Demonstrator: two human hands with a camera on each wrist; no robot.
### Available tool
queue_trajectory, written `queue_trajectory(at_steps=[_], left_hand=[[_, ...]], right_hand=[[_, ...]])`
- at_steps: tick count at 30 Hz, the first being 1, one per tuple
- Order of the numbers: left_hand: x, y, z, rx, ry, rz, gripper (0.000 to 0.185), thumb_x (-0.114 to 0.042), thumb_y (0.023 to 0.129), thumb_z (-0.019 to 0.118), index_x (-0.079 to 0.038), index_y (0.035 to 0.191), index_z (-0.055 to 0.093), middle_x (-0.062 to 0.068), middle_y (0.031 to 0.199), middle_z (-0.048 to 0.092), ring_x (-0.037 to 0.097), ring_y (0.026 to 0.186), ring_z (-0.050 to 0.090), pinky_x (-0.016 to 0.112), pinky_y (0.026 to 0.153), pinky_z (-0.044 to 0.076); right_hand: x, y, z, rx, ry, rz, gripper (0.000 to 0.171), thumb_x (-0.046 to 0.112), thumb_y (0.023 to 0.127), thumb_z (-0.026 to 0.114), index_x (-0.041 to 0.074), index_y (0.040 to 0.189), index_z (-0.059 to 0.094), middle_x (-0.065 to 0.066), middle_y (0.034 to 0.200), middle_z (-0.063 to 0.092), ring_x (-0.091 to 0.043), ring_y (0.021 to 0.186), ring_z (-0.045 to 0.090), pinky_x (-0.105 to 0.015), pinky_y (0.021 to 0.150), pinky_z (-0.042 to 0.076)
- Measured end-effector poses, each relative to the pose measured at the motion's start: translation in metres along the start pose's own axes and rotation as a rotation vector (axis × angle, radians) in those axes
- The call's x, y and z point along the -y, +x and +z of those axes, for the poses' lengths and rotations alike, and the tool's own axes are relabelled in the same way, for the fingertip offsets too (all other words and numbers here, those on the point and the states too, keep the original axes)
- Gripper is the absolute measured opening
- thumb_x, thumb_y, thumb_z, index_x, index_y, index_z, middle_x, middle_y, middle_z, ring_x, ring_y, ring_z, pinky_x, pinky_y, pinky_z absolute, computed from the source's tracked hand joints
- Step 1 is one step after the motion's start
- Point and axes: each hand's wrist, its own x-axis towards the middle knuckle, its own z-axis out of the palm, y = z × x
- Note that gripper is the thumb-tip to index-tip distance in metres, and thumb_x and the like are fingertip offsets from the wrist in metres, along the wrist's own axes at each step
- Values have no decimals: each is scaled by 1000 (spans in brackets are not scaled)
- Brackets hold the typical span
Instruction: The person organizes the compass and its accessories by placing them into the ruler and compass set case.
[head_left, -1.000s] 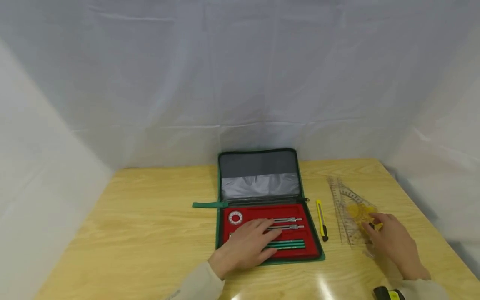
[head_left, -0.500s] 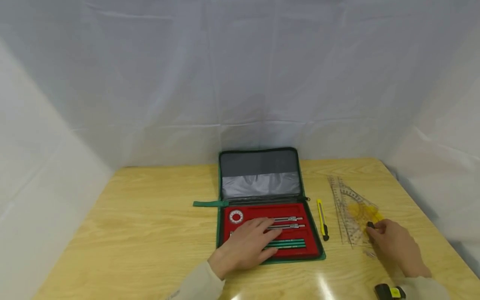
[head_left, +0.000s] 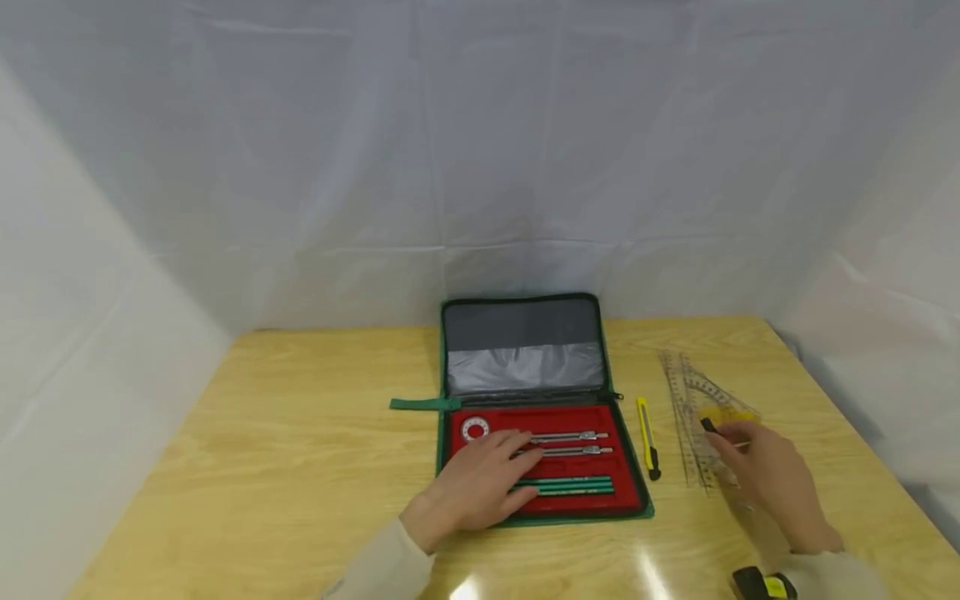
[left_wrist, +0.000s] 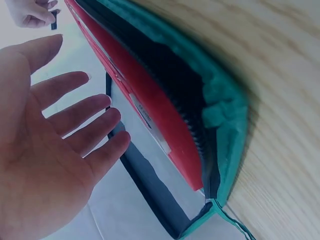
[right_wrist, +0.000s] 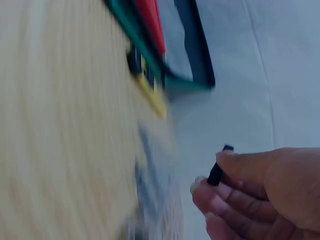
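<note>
My right hand (head_left: 772,475) pinches a small black block (right_wrist: 220,166) between thumb and fingers. It is above clear plastic set squares (head_left: 692,392) and a yellow translucent piece (head_left: 726,413), partly hiding both. My left hand (head_left: 480,482) lies over the near left part of an opened zip case (head_left: 517,323), fingers spread. In the left wrist view, the left fingers extend loosely beside the red tray (left_wrist: 181,150) and hold nothing. The tray bears green pencils (head_left: 581,490), two metal drawing instruments (head_left: 573,437) and a white ring (head_left: 465,428), some partly covered by that hand.
A yellow utility knife (head_left: 646,429) lies between the case and the set squares. The case's green strap (head_left: 416,405) sticks out left over the wooden table (head_left: 300,442). White sheeting (head_left: 360,192) hangs behind and at both sides.
My right hand has taken hold of the black block, then lifted it and moved left over the set squares. The left hand has shifted slightly left, remaining over the case.
</note>
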Motion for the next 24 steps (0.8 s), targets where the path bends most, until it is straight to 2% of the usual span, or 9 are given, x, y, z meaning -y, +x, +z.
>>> queue_trajectory(at_steps=[6,9,15,19,24], left_hand=[[2,-4,-2,10,10,-15,48,-44,99,45,-13,135,54,7,143,44,23,130,40,35,106,33],[3,-6,-2,12,18,-30,49,-44,99,46,-13,135,54,7,143,45,23,131,40,35,106,33],[4,-11,-2,21,17,-56,49,-45,99,45,-13,135,55,6,144,44,23,132,40,36,107,32],[4,-13,-2,31,13,-61,50,-45,100,43,-13,136,54,6,144,44,23,132,40,37,106,33],[3,-15,-3,44,-3,-67,49,-44,100,43,-13,136,54,6,144,44,23,132,39,38,105,34]], right_hand=[[39,7,19,-10,62,-167,20,17,92,64,2,105,69,-8,93,69,-20,76,65,-35,61,53],[56,11,30,5,70,-255,15,11,89,67,5,103,70,-6,95,69,-16,75,64,-32,61,53],[89,15,49,145,76,-331,14,11,86,71,11,101,71,1,93,68,-8,72,63,-24,61,52],[102,15,59,158,28,-371,15,15,84,74,17,98,72,6,93,68,-6,77,63,-25,65,52],[110,13,67,138,-52,-475,14,20,83,75,22,96,74,11,92,66,-6,81,63,-27,68,53]])
